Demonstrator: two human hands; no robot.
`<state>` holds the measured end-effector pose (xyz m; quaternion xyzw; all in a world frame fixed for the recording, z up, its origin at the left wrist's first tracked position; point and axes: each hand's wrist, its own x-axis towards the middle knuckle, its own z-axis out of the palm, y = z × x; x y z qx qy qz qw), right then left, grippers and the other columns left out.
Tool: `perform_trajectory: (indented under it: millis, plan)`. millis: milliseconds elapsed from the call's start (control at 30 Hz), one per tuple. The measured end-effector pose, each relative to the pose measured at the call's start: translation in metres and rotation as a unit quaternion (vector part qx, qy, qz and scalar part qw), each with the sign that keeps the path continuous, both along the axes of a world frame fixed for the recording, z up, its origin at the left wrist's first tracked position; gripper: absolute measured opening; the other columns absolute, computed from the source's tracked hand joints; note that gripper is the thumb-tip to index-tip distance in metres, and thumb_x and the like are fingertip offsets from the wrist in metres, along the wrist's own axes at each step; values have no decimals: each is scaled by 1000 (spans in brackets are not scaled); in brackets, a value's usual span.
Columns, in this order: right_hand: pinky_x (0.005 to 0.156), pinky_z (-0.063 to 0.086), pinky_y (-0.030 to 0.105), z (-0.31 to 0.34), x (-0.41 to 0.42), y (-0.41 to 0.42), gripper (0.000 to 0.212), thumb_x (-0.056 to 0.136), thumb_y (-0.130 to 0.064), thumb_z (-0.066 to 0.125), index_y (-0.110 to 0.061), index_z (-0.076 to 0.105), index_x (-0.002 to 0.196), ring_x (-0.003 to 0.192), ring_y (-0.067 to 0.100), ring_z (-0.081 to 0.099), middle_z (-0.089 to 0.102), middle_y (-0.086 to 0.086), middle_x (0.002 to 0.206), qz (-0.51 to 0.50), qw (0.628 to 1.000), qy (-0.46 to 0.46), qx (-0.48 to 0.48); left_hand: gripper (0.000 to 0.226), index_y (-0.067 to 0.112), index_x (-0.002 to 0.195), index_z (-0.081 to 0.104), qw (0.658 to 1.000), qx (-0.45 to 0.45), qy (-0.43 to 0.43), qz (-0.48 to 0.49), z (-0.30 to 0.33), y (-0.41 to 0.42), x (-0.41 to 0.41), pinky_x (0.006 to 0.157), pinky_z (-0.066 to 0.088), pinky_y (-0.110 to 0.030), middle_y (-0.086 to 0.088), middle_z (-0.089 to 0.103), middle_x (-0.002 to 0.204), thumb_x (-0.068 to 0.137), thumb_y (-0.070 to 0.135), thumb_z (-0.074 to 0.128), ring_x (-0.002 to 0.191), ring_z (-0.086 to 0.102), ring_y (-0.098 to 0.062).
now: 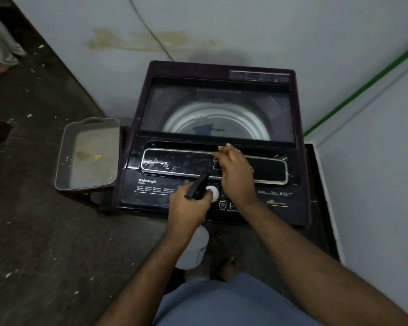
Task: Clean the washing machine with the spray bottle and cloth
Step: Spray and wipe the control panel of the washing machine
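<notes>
A dark purple top-loading washing machine point(299, 175) stands against the wall, its glass lid shut over the drum. My left hand point(189, 208) grips the black trigger head of a white spray bottle point(193, 248), which hangs below the hand in front of the control panel. My right hand point(236, 172) holds a small pale cloth point(224, 148) against the chrome-rimmed black handle strip of the lid. Most of the cloth is hidden under the fingers. Wet smears show on the strip to the left.
A grey plastic tray point(64, 158) sits on a low stand left of the machine. Walls close in behind and on the right, with a green stripe point(363, 90). The dark floor point(33, 231) lies open to the left. My foot point(224, 267) is below the machine.
</notes>
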<state>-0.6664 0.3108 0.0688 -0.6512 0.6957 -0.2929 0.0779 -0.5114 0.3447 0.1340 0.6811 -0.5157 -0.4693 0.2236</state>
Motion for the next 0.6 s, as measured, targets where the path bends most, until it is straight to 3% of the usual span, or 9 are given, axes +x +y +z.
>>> perform_trajectory:
  millis: [167,367,467,600]
  plan:
    - [113,45,47,-3,48,-31,49,85,5,71,-16,69,129,139,29,50,61,8,139,74,996,27,32,25,16,67,65,1000,-6,11,11,1,-15,36,58,58,-45,2,62,55,89,24,74,55,63,-20]
    - [113,43,43,7,118,-67,39,87,-8,65,-13,71,125,135,34,52,63,13,136,136,990,-16,28,24,19,69,66,999,-23,-12,34,0,-33,84,49,44,-14,0,68,63,90,23,75,58,65,-10]
    - [108,46,41,7,146,-84,34,89,-14,61,-14,73,121,132,32,55,65,11,133,149,988,-15,32,23,15,71,68,998,-19,-28,47,-2,-40,108,53,47,-24,0,69,63,90,26,75,60,68,-13]
    - [103,49,42,4,168,-98,37,83,-9,71,-16,73,119,125,28,58,66,8,127,173,984,-4,45,24,18,68,67,998,-15,-19,54,-1,-51,136,55,48,-28,0,68,61,90,23,76,56,64,-16]
